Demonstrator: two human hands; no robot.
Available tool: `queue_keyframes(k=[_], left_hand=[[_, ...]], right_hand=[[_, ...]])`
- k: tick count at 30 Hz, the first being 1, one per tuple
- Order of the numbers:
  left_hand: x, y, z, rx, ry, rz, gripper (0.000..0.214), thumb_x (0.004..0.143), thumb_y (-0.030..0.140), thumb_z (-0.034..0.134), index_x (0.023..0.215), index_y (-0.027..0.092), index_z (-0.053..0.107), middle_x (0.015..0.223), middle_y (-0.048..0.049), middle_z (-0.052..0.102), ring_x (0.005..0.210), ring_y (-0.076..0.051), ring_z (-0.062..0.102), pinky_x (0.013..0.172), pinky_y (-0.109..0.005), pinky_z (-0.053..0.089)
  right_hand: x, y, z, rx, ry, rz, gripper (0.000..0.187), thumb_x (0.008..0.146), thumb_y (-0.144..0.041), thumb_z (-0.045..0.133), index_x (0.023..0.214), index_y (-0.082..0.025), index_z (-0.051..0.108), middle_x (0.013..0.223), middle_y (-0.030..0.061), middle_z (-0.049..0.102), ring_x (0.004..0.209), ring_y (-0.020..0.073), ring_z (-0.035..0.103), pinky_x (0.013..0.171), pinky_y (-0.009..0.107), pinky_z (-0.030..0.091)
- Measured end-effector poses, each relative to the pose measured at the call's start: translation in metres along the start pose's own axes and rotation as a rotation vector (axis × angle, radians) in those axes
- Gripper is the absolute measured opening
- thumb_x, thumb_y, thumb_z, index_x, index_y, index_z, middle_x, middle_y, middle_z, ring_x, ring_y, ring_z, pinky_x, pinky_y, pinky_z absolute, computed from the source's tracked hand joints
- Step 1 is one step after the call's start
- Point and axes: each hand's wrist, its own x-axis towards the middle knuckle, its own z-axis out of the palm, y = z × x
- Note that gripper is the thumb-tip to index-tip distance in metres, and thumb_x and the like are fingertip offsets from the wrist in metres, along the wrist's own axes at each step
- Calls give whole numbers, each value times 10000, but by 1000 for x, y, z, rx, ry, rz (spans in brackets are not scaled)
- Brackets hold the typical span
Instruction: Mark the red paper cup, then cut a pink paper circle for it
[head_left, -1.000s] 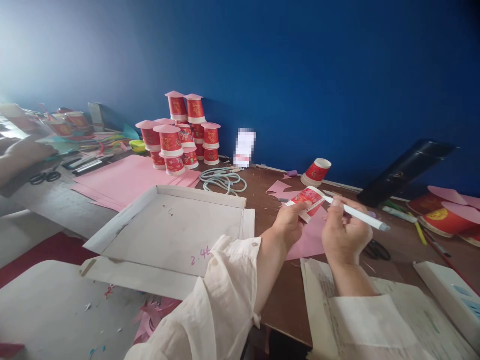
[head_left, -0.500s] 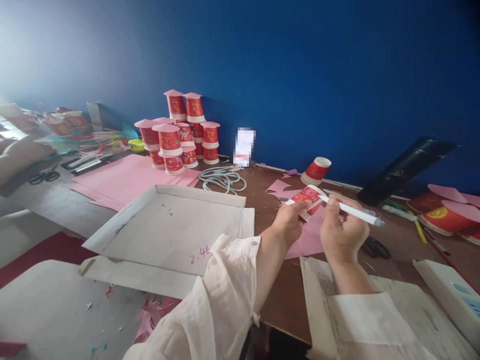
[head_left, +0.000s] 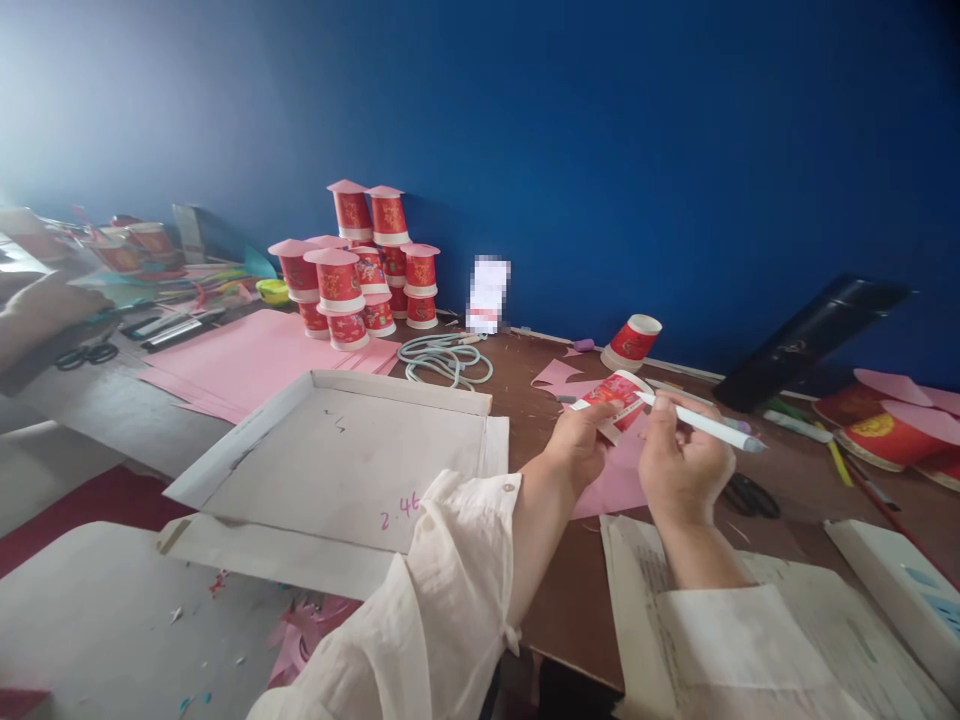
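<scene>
My left hand point(head_left: 581, 442) is closed on a red printed paper cup point(head_left: 618, 392), tilted; whether it is whole or cut I cannot tell. My right hand point(head_left: 686, 455) grips a white marker point(head_left: 709, 424) like a pen. Its tip points left and meets, or nearly meets, the cup's printed side. Beneath both hands lies a sheet of pink paper point(head_left: 616, 470) with cut edges. Just behind stands another red paper cup point(head_left: 632, 343), with a purple cap point(head_left: 583, 345) to its left. Black scissors point(head_left: 752, 495) lie partly hidden to the right of my right hand.
Stacked red cups with pink paper tops point(head_left: 341, 280) stand by the wall. Left of me are a cardboard box lid point(head_left: 352, 450), pink sheets point(head_left: 240, 360) and a coiled cable point(head_left: 442, 360). A black case point(head_left: 817, 335) leans at right. Another person's hand point(head_left: 52, 305) shows far left.
The marker and my right hand have shifted very slightly left. The cup in my left hand has turned a little, showing more of its printed lettering.
</scene>
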Motion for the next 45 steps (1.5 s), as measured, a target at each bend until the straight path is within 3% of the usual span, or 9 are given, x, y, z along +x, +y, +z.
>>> queue_keyframes(k=[4, 9, 13, 18, 23, 32, 37, 41, 45], left_hand=[[0, 0, 0, -24, -19, -12, 160, 681, 95, 730, 830, 137, 689, 885, -87, 712, 858, -198, 669, 920, -317, 477], [-2, 3, 3, -35, -41, -26, 133, 724, 105, 704, 849, 147, 699, 885, -86, 723, 904, -209, 677, 931, -317, 479], [-8, 6, 8, -53, -57, -20, 114, 740, 96, 692, 836, 154, 708, 855, -75, 725, 877, -202, 678, 922, -315, 490], [-13, 7, 10, -60, -109, -57, 90, 751, 96, 683, 829, 133, 709, 823, -73, 716, 766, -171, 660, 875, -303, 510], [-13, 4, 11, -89, -140, -73, 104, 754, 80, 680, 838, 121, 724, 843, -76, 722, 793, -167, 668, 902, -287, 506], [-15, -6, 13, 90, -221, 31, 342, 621, 187, 879, 933, 123, 755, 881, -68, 742, 984, -232, 669, 1019, -337, 418], [-12, -8, 10, 109, -121, 51, 312, 610, 213, 878, 884, 134, 753, 851, -56, 731, 915, -221, 661, 975, -352, 426], [-9, -4, 8, 29, -64, 94, 238, 682, 172, 803, 910, 132, 749, 956, -87, 743, 999, -229, 664, 976, -327, 426], [-3, 1, 5, -18, 22, 96, 165, 722, 132, 754, 885, 147, 734, 922, -71, 737, 973, -206, 669, 920, -295, 445]], right_hand=[[0, 3, 1, 146, 15, 46, 400, 931, -487, 524, 1101, -151, 658, 839, 89, 704, 629, 184, 650, 669, 369, 549], [4, 18, 7, 256, 29, 311, 436, 906, -478, 576, 1225, -184, 615, 1007, 104, 730, 761, 203, 700, 718, 387, 568], [6, 26, 13, 415, -27, 472, 486, 802, -558, 693, 1121, -195, 642, 1015, 66, 711, 912, 228, 696, 769, 391, 571], [6, 14, 17, 753, -166, 666, 575, 678, -608, 795, 1039, -185, 652, 913, 41, 704, 792, 203, 687, 745, 385, 570], [6, 11, 20, 858, -220, 642, 491, 696, -539, 811, 982, -166, 672, 911, 41, 708, 798, 189, 682, 782, 369, 562], [1, 28, 30, 764, -78, 764, 577, 688, -617, 792, 1027, -160, 692, 862, 30, 704, 736, 172, 660, 695, 326, 547], [1, 28, 26, 539, -88, 671, 602, 759, -685, 682, 1058, -163, 678, 929, 58, 706, 825, 217, 673, 756, 381, 551], [0, 27, 18, 224, -30, 447, 570, 858, -652, 574, 1167, -180, 657, 1165, 120, 677, 1011, 254, 658, 897, 435, 514], [-4, 20, 12, 175, -64, 251, 563, 953, -602, 460, 1338, -214, 594, 1130, 108, 696, 947, 236, 670, 930, 470, 490]])
